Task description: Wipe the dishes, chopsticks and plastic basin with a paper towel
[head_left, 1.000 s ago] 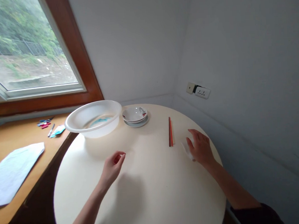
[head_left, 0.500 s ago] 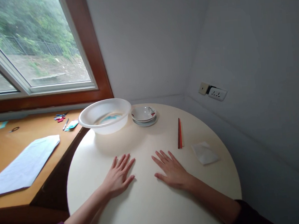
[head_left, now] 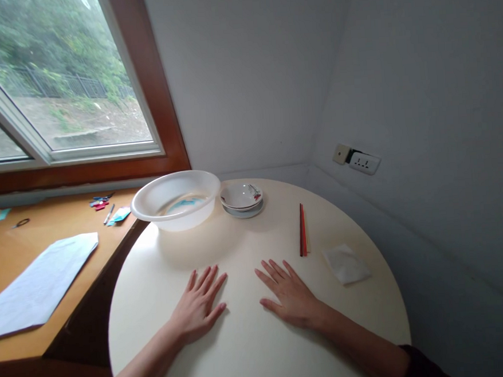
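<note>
Flat on the round cream table [head_left: 245, 349] lies my left hand [head_left: 198, 306], fingers spread and holding nothing. My right hand [head_left: 288, 296] rests palm down on the same tabletop, its fingers also apart. Beyond the left hand stands a translucent white plastic basin [head_left: 178, 221] with a blue patch at its bottom. To its right a white bowl [head_left: 241, 196] with a red floral pattern sits on a plate [head_left: 243, 212]. Chopsticks [head_left: 301, 231], dark and red with a pale one beside them, lie past my right hand. Further right is a folded white cloth or tissue [head_left: 347, 264].
At left, a wooden desk [head_left: 6, 251] bears a large pale folded sheet [head_left: 43, 283], scissors [head_left: 22, 222], a pen [head_left: 109, 214] and a small blue packet [head_left: 119, 215]. A window [head_left: 80, 80] is above it. Walls close in behind and at right, with a socket [head_left: 364, 161].
The whole view has shifted slightly, so things appear a little lower. Both hands keep their place and pose on the table.
</note>
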`<state>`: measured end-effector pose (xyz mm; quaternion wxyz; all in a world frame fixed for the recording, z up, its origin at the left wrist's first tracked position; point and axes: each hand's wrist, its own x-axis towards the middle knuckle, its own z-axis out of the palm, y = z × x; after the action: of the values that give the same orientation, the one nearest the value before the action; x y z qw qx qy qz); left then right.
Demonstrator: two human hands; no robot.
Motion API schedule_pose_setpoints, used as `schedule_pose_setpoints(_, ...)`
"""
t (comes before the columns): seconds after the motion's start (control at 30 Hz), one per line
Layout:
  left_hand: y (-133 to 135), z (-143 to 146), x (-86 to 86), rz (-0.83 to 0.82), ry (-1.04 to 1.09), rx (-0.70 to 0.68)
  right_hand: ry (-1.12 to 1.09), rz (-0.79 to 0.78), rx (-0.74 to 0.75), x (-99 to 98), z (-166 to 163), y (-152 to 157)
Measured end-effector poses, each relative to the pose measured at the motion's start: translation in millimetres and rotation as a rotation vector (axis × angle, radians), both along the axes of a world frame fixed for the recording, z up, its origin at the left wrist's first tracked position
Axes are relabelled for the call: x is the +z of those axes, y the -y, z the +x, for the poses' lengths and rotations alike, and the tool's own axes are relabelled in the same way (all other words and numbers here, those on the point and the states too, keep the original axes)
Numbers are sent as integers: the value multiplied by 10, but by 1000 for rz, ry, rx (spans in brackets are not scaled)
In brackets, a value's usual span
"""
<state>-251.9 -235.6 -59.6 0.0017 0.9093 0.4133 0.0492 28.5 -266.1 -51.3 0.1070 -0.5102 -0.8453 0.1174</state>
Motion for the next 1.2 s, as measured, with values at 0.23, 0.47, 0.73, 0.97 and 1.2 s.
schedule_pose_setpoints(0.23, -61, 203, 50, 71, 473, 190, -770, -215, -522, 427, 35, -919)
schedule_pose_setpoints(0.47, -66, 395, -4, -91, 631, 324, -1007, -471, -759, 707, 58, -2151)
schedule_pose_setpoints(0.73, -44, 410, 22, -156, 545, 321, -1154, -652, -797, 499, -87, -2523)
schedule_pose_setpoints(0.97, -53, 404, 25, -170, 504, 307, -1270, -592, -802, 450, -38, -2524)
schedule_pose_setpoints(1.2, -49, 403, 5, -174, 481, 292, -1371, -461, -853, 589, 498, -2606)
